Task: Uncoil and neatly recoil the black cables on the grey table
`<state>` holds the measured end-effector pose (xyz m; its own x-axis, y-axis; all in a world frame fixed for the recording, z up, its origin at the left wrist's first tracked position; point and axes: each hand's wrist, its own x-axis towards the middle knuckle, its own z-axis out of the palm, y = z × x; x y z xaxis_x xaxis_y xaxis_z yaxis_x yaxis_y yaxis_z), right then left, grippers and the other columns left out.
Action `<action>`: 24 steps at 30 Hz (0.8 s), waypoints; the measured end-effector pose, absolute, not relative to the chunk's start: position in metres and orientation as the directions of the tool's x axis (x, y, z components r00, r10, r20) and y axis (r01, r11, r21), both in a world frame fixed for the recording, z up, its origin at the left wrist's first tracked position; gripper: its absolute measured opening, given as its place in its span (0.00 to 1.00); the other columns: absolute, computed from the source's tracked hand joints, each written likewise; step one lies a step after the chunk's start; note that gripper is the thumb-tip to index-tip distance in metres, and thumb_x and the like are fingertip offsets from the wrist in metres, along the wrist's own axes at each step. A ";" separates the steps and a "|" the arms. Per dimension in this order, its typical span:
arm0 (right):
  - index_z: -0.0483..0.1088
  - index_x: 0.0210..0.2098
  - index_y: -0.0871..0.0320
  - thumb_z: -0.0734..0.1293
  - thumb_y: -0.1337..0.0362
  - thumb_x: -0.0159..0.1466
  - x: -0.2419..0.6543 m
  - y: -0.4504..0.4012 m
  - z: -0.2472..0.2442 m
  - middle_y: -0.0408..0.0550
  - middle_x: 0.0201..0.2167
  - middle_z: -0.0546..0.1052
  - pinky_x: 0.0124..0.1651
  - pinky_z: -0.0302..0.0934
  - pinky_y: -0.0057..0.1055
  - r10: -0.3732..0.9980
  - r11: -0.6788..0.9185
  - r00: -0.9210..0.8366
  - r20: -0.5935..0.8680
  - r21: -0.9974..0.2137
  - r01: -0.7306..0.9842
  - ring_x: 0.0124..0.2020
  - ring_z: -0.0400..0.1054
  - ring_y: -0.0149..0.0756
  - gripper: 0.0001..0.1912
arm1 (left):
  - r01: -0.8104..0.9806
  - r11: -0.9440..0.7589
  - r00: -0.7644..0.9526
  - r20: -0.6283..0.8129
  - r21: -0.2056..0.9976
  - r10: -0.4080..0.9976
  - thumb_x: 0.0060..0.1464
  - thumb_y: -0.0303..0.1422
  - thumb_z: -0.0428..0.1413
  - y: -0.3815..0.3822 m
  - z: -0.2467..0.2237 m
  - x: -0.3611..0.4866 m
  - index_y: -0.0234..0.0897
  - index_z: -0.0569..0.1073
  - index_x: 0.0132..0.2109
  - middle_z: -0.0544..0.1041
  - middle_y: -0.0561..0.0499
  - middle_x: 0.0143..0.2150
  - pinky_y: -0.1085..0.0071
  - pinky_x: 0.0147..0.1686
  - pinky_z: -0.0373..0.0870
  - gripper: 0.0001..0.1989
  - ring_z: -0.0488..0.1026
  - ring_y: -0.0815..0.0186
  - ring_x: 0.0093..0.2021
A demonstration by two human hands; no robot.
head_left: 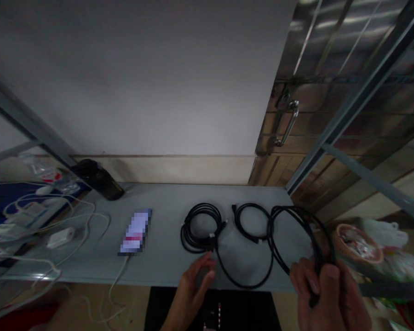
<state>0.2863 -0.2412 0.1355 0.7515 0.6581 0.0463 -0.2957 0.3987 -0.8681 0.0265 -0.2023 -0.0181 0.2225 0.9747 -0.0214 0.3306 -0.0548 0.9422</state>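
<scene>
My right hand (326,292) is closed round a black cable (271,230) whose loops hang over the shelf's right end. A strand of cable runs along the shelf's front edge toward a coiled black cable (207,241) with several turns and light plug ends. Just in front of that coil is my left hand (197,279), thumb and fingers apart, with nothing visible between them. Whether its fingertips touch the coil I cannot tell. Between the coil and the right hand's loops lies a smaller looped black cable (253,205), its plugs showing.
On the grey shelf (165,271) a phone (136,232) lies with a white charging cord plugged in. A black bottle (101,179), a white adapter (61,237) and tangled white cords are at left. Metal posts (348,110) frame the shelf. A basket (359,243) stands at right.
</scene>
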 end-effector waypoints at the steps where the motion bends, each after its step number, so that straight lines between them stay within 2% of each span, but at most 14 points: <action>1: 0.74 0.40 0.52 0.79 0.51 0.71 0.285 -0.243 0.133 0.33 0.23 0.62 0.29 0.61 0.25 0.665 0.395 0.746 0.040 -0.866 -0.306 0.24 0.59 0.27 0.16 | 0.278 0.010 0.265 -0.086 0.961 0.960 0.72 0.52 0.60 -0.210 -0.016 0.036 0.46 0.77 0.71 0.85 0.40 0.62 0.51 0.67 0.75 0.28 0.81 0.47 0.65; 2: 0.75 0.41 0.52 0.80 0.50 0.71 0.284 -0.245 0.129 0.33 0.23 0.63 0.30 0.62 0.25 0.668 0.390 0.743 0.039 -0.869 -0.305 0.24 0.60 0.27 0.16 | 0.216 0.068 0.301 -0.133 0.974 0.944 0.72 0.53 0.60 -0.217 -0.013 0.046 0.47 0.74 0.74 0.84 0.39 0.64 0.51 0.68 0.74 0.31 0.80 0.47 0.66; 4: 0.77 0.46 0.53 0.79 0.48 0.71 0.281 -0.247 0.117 0.34 0.23 0.64 0.29 0.62 0.25 0.673 0.375 0.738 0.060 -0.887 -0.270 0.24 0.61 0.27 0.17 | 0.075 0.159 0.371 -0.176 0.984 0.912 0.74 0.55 0.56 -0.228 -0.005 0.065 0.46 0.72 0.75 0.85 0.39 0.61 0.53 0.65 0.75 0.32 0.81 0.49 0.62; 6: 0.78 0.50 0.54 0.78 0.46 0.72 0.277 -0.249 0.102 0.34 0.23 0.65 0.27 0.60 0.25 0.691 0.319 0.720 0.061 -0.920 -0.228 0.23 0.61 0.28 0.20 | -0.032 0.204 0.429 -0.170 0.979 0.887 0.75 0.55 0.54 -0.235 0.004 0.079 0.45 0.76 0.72 0.86 0.39 0.56 0.56 0.59 0.77 0.29 0.83 0.51 0.57; 9: 0.77 0.50 0.55 0.76 0.42 0.72 0.272 -0.252 0.079 0.36 0.23 0.67 0.25 0.59 0.26 0.737 0.184 0.676 0.011 -0.966 -0.184 0.22 0.60 0.29 0.23 | -0.165 0.238 0.515 -0.123 0.957 0.849 0.72 0.58 0.57 -0.237 0.021 0.087 0.45 0.80 0.66 0.86 0.38 0.53 0.59 0.52 0.76 0.28 0.83 0.51 0.54; 14: 0.77 0.45 0.55 0.73 0.34 0.70 0.266 -0.259 0.050 0.39 0.22 0.69 0.27 0.62 0.29 0.777 0.003 0.628 -0.030 -0.999 -0.051 0.23 0.64 0.34 0.28 | -0.181 0.342 0.621 -0.162 0.922 0.767 0.72 0.55 0.60 -0.233 0.056 0.066 0.46 0.79 0.66 0.87 0.39 0.50 0.59 0.49 0.74 0.26 0.84 0.52 0.50; 17: 0.78 0.43 0.54 0.73 0.31 0.67 0.270 -0.262 0.035 0.43 0.25 0.75 0.28 0.65 0.31 0.764 -0.108 0.645 -0.028 -0.991 0.085 0.25 0.69 0.37 0.31 | -0.253 0.429 0.590 -0.213 0.867 0.779 0.70 0.53 0.62 -0.229 0.068 0.046 0.43 0.81 0.63 0.86 0.41 0.42 0.58 0.46 0.76 0.25 0.84 0.53 0.43; 20: 0.79 0.40 0.54 0.74 0.31 0.65 0.279 -0.265 0.020 0.48 0.30 0.81 0.32 0.70 0.32 0.802 -0.156 0.597 -0.006 -0.967 0.200 0.30 0.75 0.41 0.31 | -0.442 0.459 0.481 -0.229 0.771 0.846 0.64 0.56 0.67 -0.221 0.061 0.024 0.40 0.84 0.54 0.80 0.48 0.33 0.61 0.36 0.77 0.25 0.81 0.57 0.32; 22: 0.78 0.40 0.53 0.72 0.32 0.67 0.288 -0.267 0.013 0.50 0.32 0.82 0.35 0.72 0.32 0.813 -0.176 0.582 0.001 -0.953 0.247 0.32 0.77 0.43 0.29 | -0.534 0.445 0.365 -0.279 0.719 0.888 0.57 0.56 0.72 -0.215 0.054 0.008 0.41 0.84 0.50 0.76 0.54 0.30 0.67 0.26 0.73 0.25 0.74 0.64 0.25; 24: 0.77 0.41 0.53 0.70 0.32 0.69 0.297 -0.269 0.009 0.48 0.31 0.81 0.34 0.72 0.32 0.809 -0.191 0.588 0.006 -0.943 0.273 0.30 0.76 0.42 0.29 | -0.568 0.441 0.228 -0.381 0.695 0.896 0.53 0.51 0.76 -0.211 0.050 -0.007 0.42 0.84 0.50 0.72 0.59 0.29 0.74 0.18 0.64 0.24 0.65 0.72 0.19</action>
<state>0.2967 -0.2689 0.0095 0.5882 0.8087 0.0065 0.2730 -0.1911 -0.9428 -0.0066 -0.2110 0.0501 0.2283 0.8959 -0.3812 -0.5676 0.4406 0.6955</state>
